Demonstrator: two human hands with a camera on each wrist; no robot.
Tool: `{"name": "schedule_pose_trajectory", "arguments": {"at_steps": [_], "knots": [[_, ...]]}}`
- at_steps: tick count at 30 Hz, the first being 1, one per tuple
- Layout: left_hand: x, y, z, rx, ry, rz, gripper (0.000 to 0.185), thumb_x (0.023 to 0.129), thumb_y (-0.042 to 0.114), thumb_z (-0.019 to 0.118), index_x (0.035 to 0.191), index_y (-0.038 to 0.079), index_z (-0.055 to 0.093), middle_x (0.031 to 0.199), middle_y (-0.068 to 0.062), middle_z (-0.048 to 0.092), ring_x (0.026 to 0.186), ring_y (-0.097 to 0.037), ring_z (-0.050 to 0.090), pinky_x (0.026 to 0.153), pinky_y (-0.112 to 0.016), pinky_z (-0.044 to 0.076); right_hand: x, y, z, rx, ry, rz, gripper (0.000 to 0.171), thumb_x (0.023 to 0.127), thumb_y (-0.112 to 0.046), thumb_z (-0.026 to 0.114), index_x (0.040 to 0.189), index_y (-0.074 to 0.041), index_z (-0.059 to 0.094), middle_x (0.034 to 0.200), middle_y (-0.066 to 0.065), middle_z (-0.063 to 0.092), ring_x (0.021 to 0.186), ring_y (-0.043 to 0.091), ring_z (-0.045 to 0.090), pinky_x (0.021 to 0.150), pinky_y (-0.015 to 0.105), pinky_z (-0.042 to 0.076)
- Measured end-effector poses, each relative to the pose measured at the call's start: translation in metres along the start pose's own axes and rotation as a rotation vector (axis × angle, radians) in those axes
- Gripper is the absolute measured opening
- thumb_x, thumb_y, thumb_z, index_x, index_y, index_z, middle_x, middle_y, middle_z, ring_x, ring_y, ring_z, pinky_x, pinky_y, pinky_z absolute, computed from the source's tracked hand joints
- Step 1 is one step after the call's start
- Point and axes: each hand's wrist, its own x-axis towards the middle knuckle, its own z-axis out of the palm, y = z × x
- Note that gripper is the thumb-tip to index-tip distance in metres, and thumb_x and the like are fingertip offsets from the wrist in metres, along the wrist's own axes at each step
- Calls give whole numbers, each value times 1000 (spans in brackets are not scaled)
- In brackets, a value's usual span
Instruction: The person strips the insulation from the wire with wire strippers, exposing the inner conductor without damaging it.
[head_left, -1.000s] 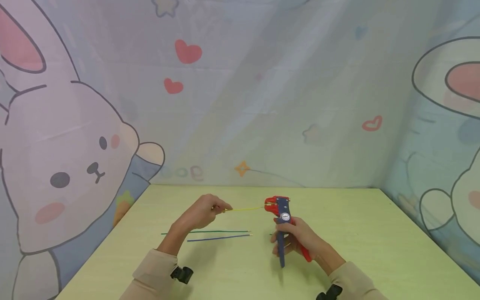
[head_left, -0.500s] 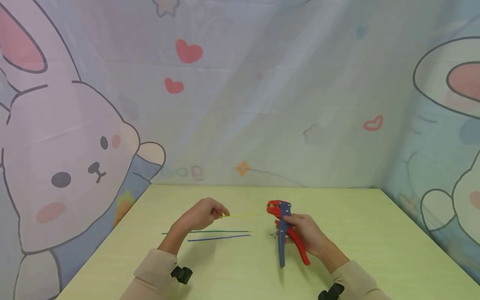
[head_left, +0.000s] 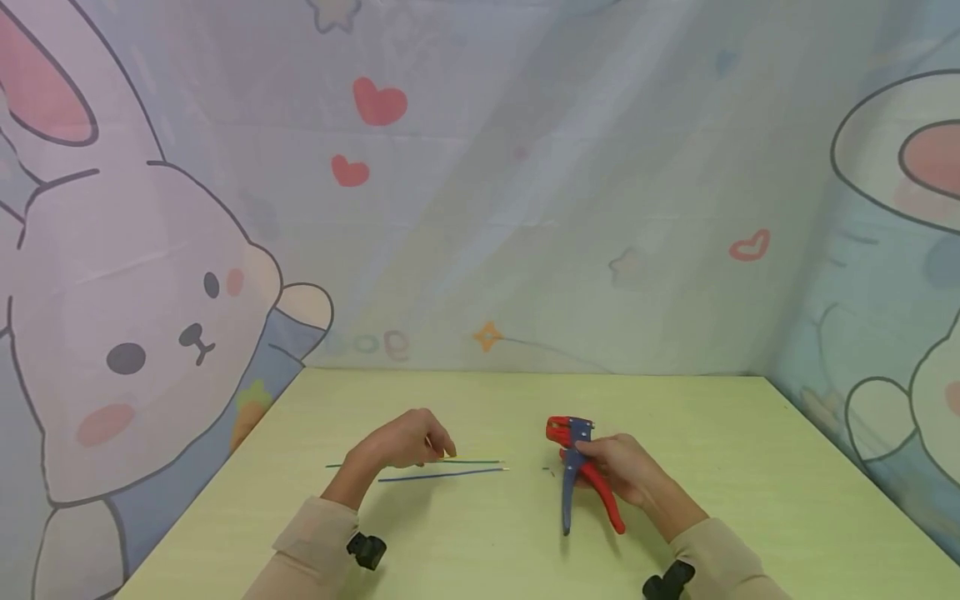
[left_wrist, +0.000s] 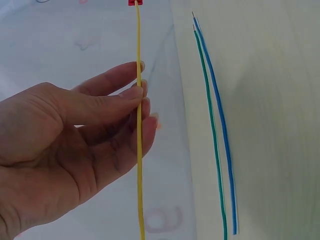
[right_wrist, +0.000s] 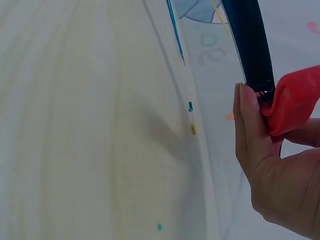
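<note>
My left hand (head_left: 408,437) pinches a yellow wire (left_wrist: 140,190) between thumb and fingertips, low over the left middle of the table in the head view. A green wire (left_wrist: 215,135) and a blue wire (head_left: 442,476) lie side by side beneath and in front of that hand, bare metal at their right ends. On the right, my right hand (head_left: 622,467) grips a wire stripper (head_left: 579,432) with one blue and one red handle. Its red head points left, toward the wires. In the right wrist view the red handle hides part of the hand.
Small cut bits of insulation lie on the pale yellow table (head_left: 712,483), among them a yellow scrap (right_wrist: 193,129) and a green scrap (right_wrist: 190,106). A printed cloth backdrop (head_left: 525,250) rises behind the table's far edge.
The yellow wire's tip has come away from the stripper's head. My left hand has moved down toward the table with the wire; the stripper has dropped slightly and moved right.
</note>
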Motion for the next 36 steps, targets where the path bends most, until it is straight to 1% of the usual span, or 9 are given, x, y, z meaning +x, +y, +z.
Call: {"name": "schedule_pose_trajectory", "arguments": {"at_steps": [2,7,13,16,22,24,28,31,36], "knots": [[0,0,2,3,-25,-12,22,88,-14,64,98,-1,79,96,-12,73,75,-25,67,65,-35,56,0,1,-1,20,30,24,42,100,-7,56,126,26,50,114,27,68,106,32,68,85,45,56],[1,-1,10,82,-59,-21,23,84,-16,67,93,0,80,88,-9,74,68,-15,63,62,-29,51,0,5,0,33,121,60,42,98,-2,56,126,28,47,110,28,69,99,33,70,81,44,57],[4,-6,20,81,-81,-91,22,82,-14,71,90,4,81,85,-7,73,65,-16,62,62,-31,53,-1,6,2,-78,199,82,33,95,0,60,115,26,53,96,25,70,80,24,72,70,37,59],[4,-8,23,70,-103,-128,20,82,-12,74,89,5,81,85,-7,74,65,-17,63,62,-31,54,-1,8,2,-130,215,94,30,94,0,62,108,25,56,89,19,67,73,20,70,66,32,59],[4,-11,26,43,-104,-182,21,81,-13,75,86,6,80,82,-4,73,68,-16,66,65,-32,56,0,12,0,-187,200,78,27,92,-1,67,102,23,60,87,19,66,71,19,69,63,32,59],[4,-12,26,37,-98,-193,21,80,-14,75,86,6,80,81,-3,72,69,-16,67,65,-33,57,-1,11,0,-280,223,66,22,90,-4,72,89,16,65,76,11,63,63,14,63,57,27,55],[3,-12,26,29,-87,-204,20,79,-14,75,85,4,80,81,-4,72,69,-17,68,66,-33,58,-6,6,1,-534,297,38,24,85,-14,79,70,3,70,58,-1,48,53,11,43,50,24,35],[3,-11,26,27,-83,-208,20,79,-15,75,84,4,80,81,-4,72,69,-17,67,65,-33,58,-9,4,0,-680,318,14,23,84,-18,81,76,2,76,58,-2,48,56,12,42,52,26,33],[3,-10,25,13,-77,-210,20,78,-16,75,84,3,80,81,-5,72,69,-18,68,65,-33,58,-9,1,-2,-815,321,-2,24,82,-21,83,77,2,77,61,-2,51,58,13,46,53,26,39]]}}
